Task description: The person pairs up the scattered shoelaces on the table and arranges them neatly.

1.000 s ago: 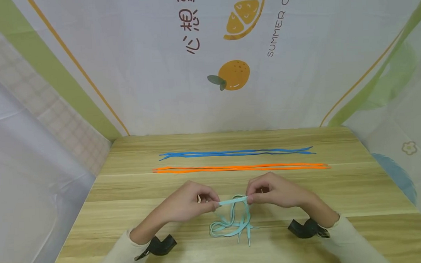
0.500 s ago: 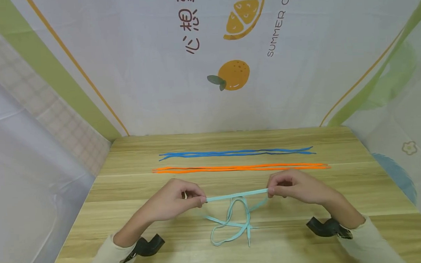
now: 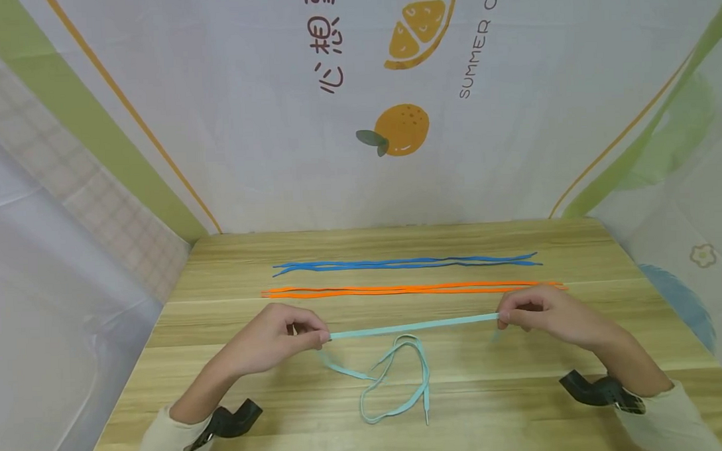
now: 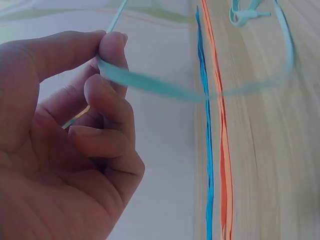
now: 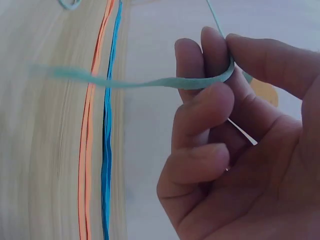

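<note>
A mint-green shoelace is stretched nearly straight between the two hands, above the table. My left hand pinches it between thumb and forefinger; from there a slack length droops away in the left wrist view. At the other side my right hand pinches the lace the same way, and a loose tail hangs off past its fingers in the right wrist view. Below the taut span, more mint-green lace lies in a loose loop on the wood, with a tipped end pointing toward the person.
Two orange shoelaces lie side by side across the wooden table, just beyond the hands. Farther back, a pair of blue shoelaces runs parallel to them. A white printed cloth hangs behind the table's far edge.
Both hands have moved apart, left hand leftward and right hand rightward, so the span of mint-green shoelace between them has lengthened. The pile beneath has thinned into a simpler loop.
</note>
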The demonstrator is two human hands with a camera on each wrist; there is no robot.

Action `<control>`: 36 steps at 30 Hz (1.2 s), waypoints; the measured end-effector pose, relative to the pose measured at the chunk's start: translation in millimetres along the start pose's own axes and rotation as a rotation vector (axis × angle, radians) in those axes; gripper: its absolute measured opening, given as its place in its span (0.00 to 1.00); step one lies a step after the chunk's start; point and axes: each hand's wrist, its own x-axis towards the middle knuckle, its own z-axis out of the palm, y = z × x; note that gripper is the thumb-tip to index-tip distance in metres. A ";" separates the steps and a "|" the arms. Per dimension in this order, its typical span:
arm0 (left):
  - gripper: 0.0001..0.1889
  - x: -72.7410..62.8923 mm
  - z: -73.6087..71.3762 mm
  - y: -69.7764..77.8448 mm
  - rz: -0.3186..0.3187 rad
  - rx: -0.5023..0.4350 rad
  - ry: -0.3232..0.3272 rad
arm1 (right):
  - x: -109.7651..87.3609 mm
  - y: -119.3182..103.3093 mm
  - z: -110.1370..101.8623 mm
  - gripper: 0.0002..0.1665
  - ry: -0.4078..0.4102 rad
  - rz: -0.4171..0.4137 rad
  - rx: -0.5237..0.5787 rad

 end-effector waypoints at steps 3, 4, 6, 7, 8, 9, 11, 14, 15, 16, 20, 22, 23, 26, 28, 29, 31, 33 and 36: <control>0.06 -3.9 -5.2 -3.6 -0.004 0.003 0.013 | -8.2 5.3 -8.5 0.13 0.021 0.035 0.011; 0.06 -5.2 -7.0 -5.0 -0.008 0.004 0.017 | -10.9 7.2 -11.0 0.13 0.026 0.043 0.014; 0.06 -7.9 -10.6 -7.9 -0.016 0.003 0.025 | -15.9 11.4 -15.7 0.13 0.036 0.055 0.011; 0.06 -9.1 -12.4 -9.3 -0.030 0.004 0.028 | -18.6 13.6 -17.6 0.13 0.045 0.060 0.007; 0.06 -10.1 -14.0 -10.7 -0.040 0.003 0.031 | -21.2 16.1 -19.4 0.13 0.052 0.065 0.000; 0.06 -11.1 -15.6 -12.1 -0.050 0.008 0.034 | -23.6 18.5 -21.0 0.12 0.061 0.068 -0.006; 0.06 -13.0 -18.6 -14.9 -0.069 0.011 0.039 | -28.0 23.5 -24.2 0.12 0.077 0.072 -0.014; 0.06 -15.2 -22.5 -19.3 -0.096 0.017 0.047 | -34.5 30.1 -28.5 0.12 0.102 0.081 -0.031; 0.06 -15.9 -23.7 -20.8 -0.100 0.018 0.048 | -36.6 32.2 -29.9 0.12 0.110 0.086 -0.033; 0.07 -16.5 -24.9 -22.4 -0.105 0.017 0.050 | -38.8 34.4 -31.4 0.12 0.119 0.091 -0.036; 0.07 -18.9 -30.0 -30.1 -0.124 0.007 0.057 | -48.3 43.4 -37.8 0.11 0.144 0.120 -0.024; 0.08 -20.4 -32.8 -34.5 -0.133 -0.005 0.060 | -53.1 48.2 -41.7 0.11 0.145 0.135 -0.013; 0.08 -21.0 -34.4 -36.9 -0.138 -0.010 0.062 | -55.6 50.7 -43.5 0.11 0.145 0.143 -0.003; 0.08 -22.8 -39.1 -43.2 -0.154 -0.028 0.065 | -62.2 57.0 -49.2 0.13 0.142 0.169 0.017; 0.08 -23.7 -42.1 -46.9 -0.162 -0.037 0.068 | -65.8 59.8 -52.1 0.13 0.145 0.187 0.023; 0.08 -23.9 -43.4 -48.5 -0.168 -0.041 0.070 | -67.3 61.0 -53.4 0.13 0.148 0.194 0.020; 0.08 -24.5 -45.9 -51.2 -0.177 -0.047 0.074 | -69.4 62.4 -55.1 0.13 0.155 0.211 0.008; 0.08 -24.7 -47.9 -53.7 -0.185 -0.048 0.079 | -71.2 63.3 -56.0 0.13 0.172 0.245 -0.001; 0.08 -25.1 -50.5 -57.8 -0.197 -0.044 0.088 | -73.9 65.4 -57.6 0.14 0.193 0.296 -0.009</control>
